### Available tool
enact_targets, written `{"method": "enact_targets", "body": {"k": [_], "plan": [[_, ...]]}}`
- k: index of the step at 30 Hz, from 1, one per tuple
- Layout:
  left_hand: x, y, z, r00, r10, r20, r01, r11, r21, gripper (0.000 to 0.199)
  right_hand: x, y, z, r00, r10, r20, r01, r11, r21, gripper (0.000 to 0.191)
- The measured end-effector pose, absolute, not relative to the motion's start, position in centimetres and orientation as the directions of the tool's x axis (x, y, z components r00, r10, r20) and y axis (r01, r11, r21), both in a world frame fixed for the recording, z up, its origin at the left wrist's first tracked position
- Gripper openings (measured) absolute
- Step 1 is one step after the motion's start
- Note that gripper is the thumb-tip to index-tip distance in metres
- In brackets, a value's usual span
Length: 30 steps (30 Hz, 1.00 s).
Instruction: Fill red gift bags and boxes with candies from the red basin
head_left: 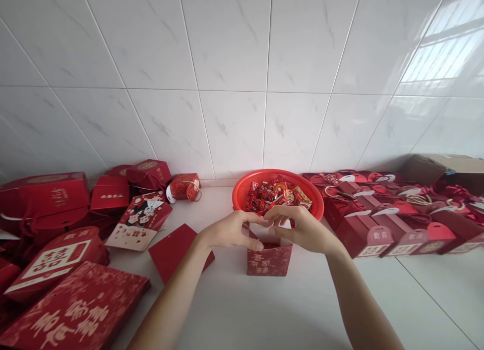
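A small red paper gift box (269,263) with pale lettering stands upright on the white surface in front of me, its top unclosed. My left hand (232,231) curves round the box's upper left side, thumb at the front rim and fingers at the back flap. From the other side my right hand (304,229) grips the top flaps, its bent fingers close to those of my left. Behind the box sits a red plastic basket (239,196) with wrapped candies (274,194) in it. The inside of the box is mostly hidden by my hands.
Filled-out red gift boxes (351,226) with handles stand in rows on the right, near a brown carton (440,168). Several red boxes (51,193) and a large flat one (75,309) lie left. A red card (176,251) is by my left forearm. A tiled wall (230,128) rises behind.
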State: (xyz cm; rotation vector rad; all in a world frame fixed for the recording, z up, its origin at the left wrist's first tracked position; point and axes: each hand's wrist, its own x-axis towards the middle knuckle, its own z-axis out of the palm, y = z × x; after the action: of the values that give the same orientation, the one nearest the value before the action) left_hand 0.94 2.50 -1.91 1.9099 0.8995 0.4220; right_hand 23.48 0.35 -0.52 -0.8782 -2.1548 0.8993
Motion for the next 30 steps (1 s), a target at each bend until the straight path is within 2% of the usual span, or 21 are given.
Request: {"method": "enact_targets", "body": {"k": [6,11,14,18,21,23,26,30], "plan": [[0.7,2.5,-2.1,0.645,0.762,-0.060,0.428,-0.295,0.854,0.045,24.3,0.5,-0.3,-0.501,0.802,0.325,0.338,0.527,-0.780,0.011],[0.7,2.5,-2.1,0.672,0.740,-0.018,0.462,-0.401,0.791,0.051,25.1,1.0,-0.7,-0.413,0.832,0.370,0.407,0.532,-0.743,0.016],[1.0,2.5,-2.3,0.646,0.760,0.074,0.465,-0.469,0.751,0.040,25.7,1.4,-1.0,-0.396,0.844,0.362,0.436,0.520,-0.735,0.025],[1.2,2.5,-2.3,0.537,0.814,0.221,0.429,-0.490,0.759,0.045,26.3,1.6,-1.0,-0.404,0.851,0.336,0.451,0.505,-0.736,0.038],[1.0,2.4,-1.9,0.398,0.854,0.333,0.354,-0.479,0.804,0.052,26.2,1.6,-0.8,-0.430,0.836,0.341,0.398,0.515,-0.759,0.048],[0.9,2.3,-1.6,0.319,0.872,0.371,0.272,-0.459,0.846,0.057,26.0,1.5,-0.7,-0.446,0.829,0.338,0.343,0.507,-0.791,0.044],[0.9,2.1,-1.3,0.258,0.888,0.380,0.186,-0.432,0.883,0.061,25.4,1.3,-0.6,-0.447,0.832,0.328,0.268,0.474,-0.839,0.035],[1.1,1.8,-1.1,0.251,0.902,0.350,0.156,-0.395,0.905,0.061,25.2,0.9,-0.4,-0.431,0.839,0.332,0.179,0.441,-0.879,0.036]]}}
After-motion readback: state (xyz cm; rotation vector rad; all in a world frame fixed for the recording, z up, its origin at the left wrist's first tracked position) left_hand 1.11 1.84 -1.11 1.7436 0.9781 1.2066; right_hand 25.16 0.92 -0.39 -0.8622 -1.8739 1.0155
